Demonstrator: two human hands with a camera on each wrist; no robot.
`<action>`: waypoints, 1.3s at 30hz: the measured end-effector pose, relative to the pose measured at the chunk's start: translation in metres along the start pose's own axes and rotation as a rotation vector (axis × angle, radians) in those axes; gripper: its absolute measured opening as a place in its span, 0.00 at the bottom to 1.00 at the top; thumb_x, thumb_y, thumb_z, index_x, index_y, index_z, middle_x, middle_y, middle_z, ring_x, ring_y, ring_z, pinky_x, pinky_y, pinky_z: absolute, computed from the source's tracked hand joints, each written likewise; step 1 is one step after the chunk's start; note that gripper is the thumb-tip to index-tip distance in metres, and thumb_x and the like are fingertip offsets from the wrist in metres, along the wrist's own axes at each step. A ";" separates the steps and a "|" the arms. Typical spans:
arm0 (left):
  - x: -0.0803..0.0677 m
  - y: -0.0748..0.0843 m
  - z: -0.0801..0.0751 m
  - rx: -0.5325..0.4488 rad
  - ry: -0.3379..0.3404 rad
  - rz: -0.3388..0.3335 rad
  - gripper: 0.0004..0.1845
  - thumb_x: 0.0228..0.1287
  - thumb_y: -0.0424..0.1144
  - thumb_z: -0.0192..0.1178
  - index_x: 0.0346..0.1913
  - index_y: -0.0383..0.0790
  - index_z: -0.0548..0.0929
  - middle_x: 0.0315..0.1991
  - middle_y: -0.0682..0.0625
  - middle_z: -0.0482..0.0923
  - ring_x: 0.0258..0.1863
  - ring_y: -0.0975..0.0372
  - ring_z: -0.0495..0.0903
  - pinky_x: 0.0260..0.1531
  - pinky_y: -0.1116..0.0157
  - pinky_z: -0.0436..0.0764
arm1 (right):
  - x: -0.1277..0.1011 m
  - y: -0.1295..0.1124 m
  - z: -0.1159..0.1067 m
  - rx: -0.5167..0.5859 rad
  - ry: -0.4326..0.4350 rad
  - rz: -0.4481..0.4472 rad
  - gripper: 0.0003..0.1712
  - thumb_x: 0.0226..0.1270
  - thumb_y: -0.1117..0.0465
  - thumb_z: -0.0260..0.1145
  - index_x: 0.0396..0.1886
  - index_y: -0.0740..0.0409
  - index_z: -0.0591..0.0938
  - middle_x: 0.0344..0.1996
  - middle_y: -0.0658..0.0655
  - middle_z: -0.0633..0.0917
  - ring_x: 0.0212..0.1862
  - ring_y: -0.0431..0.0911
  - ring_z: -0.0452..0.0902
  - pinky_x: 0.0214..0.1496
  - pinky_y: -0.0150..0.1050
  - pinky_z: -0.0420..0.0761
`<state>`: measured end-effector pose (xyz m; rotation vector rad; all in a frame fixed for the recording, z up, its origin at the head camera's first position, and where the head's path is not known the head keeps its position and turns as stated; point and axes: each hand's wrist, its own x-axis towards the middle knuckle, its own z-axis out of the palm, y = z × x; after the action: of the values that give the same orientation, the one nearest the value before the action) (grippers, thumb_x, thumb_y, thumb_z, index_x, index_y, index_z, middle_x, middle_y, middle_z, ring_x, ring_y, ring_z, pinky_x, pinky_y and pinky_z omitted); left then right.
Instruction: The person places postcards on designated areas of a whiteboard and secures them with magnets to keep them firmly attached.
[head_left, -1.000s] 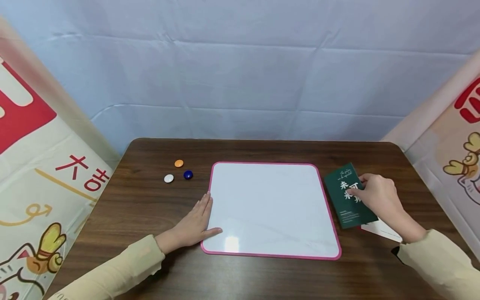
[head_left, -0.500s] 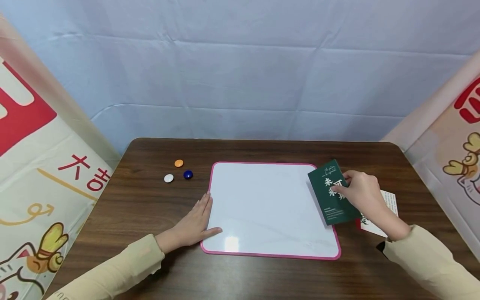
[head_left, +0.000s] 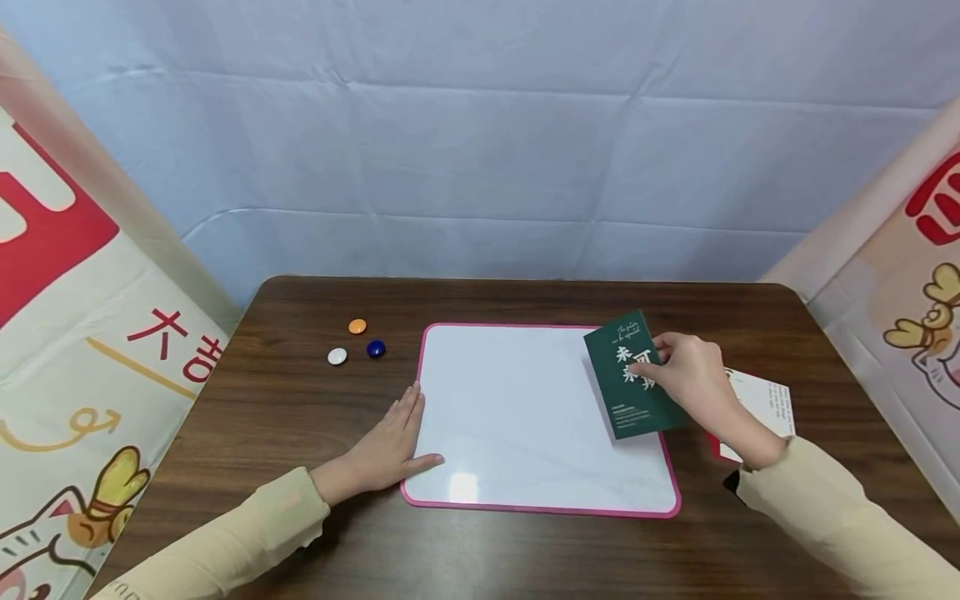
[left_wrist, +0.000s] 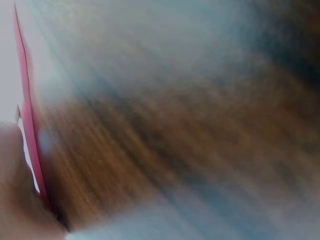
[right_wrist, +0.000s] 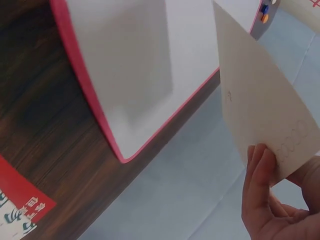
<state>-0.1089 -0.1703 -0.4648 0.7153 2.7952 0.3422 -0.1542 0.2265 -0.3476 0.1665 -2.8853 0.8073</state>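
A whiteboard [head_left: 525,417] with a pink frame lies flat on the wooden table. My left hand [head_left: 386,446] rests on its left edge, fingers straight and thumb spread over the white surface. Between thumb and fingers, my right hand [head_left: 693,375] pinches a green postcard [head_left: 622,400] by its right side, with white lettering on the front. The postcard is held above the board's right part. Its pale back [right_wrist: 265,95] faces the right wrist camera, and a shadow falls on the board below. The left wrist view is blurred, with part of the hand [left_wrist: 20,185] at the pink edge.
Orange [head_left: 357,327], white [head_left: 337,357] and dark blue [head_left: 376,349] round magnets or buttons lie left of the board. White and red cards [head_left: 761,408] lie on the table to the right, partly under the right forearm. A pale cloth backdrop [head_left: 480,167] hangs behind the table.
My right hand has carried the green postcard leftward, from beside the board to over its right part. More of the cards on the right is uncovered. The left hand stays put.
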 end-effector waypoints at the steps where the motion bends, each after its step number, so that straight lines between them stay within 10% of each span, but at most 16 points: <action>1: 0.000 0.000 0.000 -0.001 -0.001 0.000 0.53 0.57 0.71 0.41 0.70 0.32 0.41 0.72 0.42 0.29 0.70 0.55 0.33 0.66 0.57 0.46 | 0.001 -0.001 0.001 0.004 -0.003 0.001 0.23 0.45 0.61 0.75 0.35 0.76 0.79 0.20 0.63 0.80 0.20 0.46 0.73 0.22 0.43 0.80; 39: 0.000 0.001 -0.003 0.007 -0.008 -0.006 0.52 0.58 0.69 0.43 0.70 0.32 0.41 0.72 0.41 0.31 0.71 0.54 0.34 0.66 0.57 0.47 | 0.027 -0.038 0.053 0.489 -0.324 0.381 0.25 0.57 0.60 0.67 0.49 0.74 0.74 0.40 0.66 0.83 0.30 0.38 0.79 0.41 0.40 0.80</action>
<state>-0.1088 -0.1698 -0.4614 0.7083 2.7924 0.3276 -0.1809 0.1641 -0.3689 -0.2353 -2.9877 1.6921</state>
